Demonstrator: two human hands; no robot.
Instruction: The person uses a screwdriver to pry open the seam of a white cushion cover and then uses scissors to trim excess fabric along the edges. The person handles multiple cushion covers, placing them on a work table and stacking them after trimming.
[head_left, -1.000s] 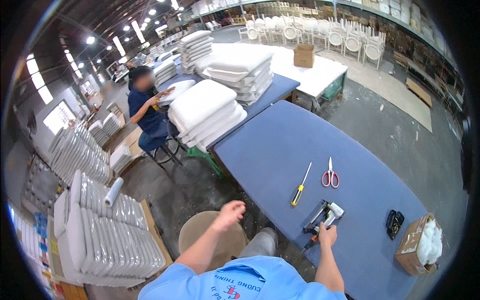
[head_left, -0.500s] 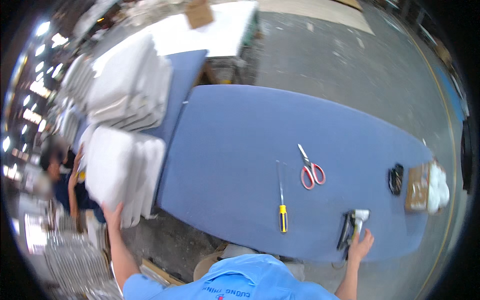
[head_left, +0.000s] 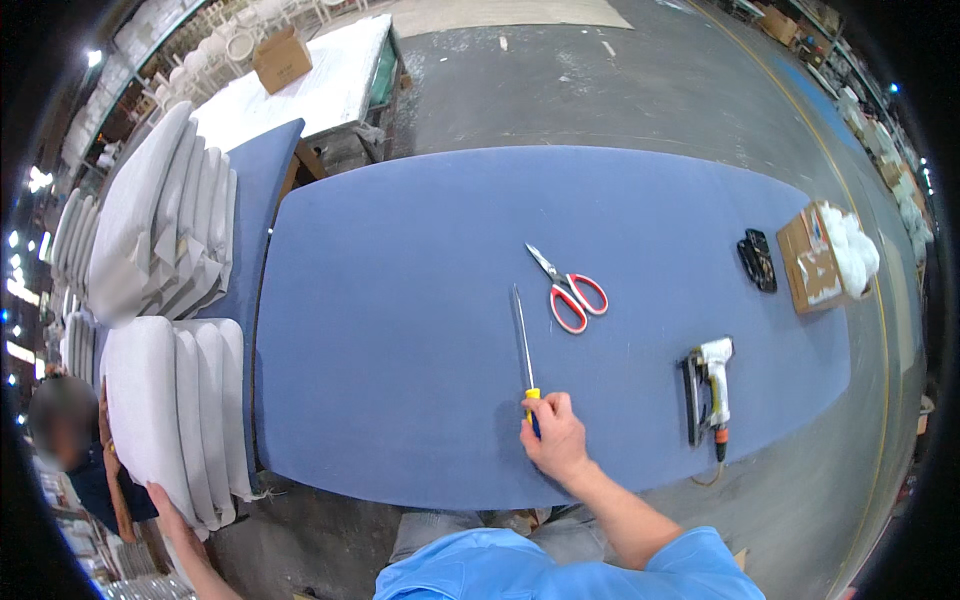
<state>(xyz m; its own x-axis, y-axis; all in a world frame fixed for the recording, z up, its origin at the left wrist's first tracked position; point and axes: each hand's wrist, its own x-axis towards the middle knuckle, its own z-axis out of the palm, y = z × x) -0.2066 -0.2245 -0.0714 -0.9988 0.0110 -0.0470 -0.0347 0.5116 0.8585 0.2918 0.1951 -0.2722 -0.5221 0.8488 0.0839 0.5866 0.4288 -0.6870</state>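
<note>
At my right: one brown carton (head_left: 802, 258), white stuffing (head_left: 852, 250) bulging from it; just beside, one black case (head_left: 761, 262), contents unclear to me. Beyond, to my left: one white table (head_left: 340, 75) bearing one brown box (head_left: 282, 62); pale chairs (head_left: 240, 46) behind. At my far left: one co-worker (head_left: 92, 492), darkly dressed. Ahead of me: grey floor (head_left: 620, 100), pale scraps (head_left: 504, 44) scattered over it.

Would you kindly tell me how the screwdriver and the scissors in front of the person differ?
The screwdriver has a yellow and blue handle, while the scissors have red and white ones. The screwdriver is in the right hand; the scissors lie untouched. The screwdriver has one slim shaft, the scissors two handle loops. Both have metal working ends.
</note>
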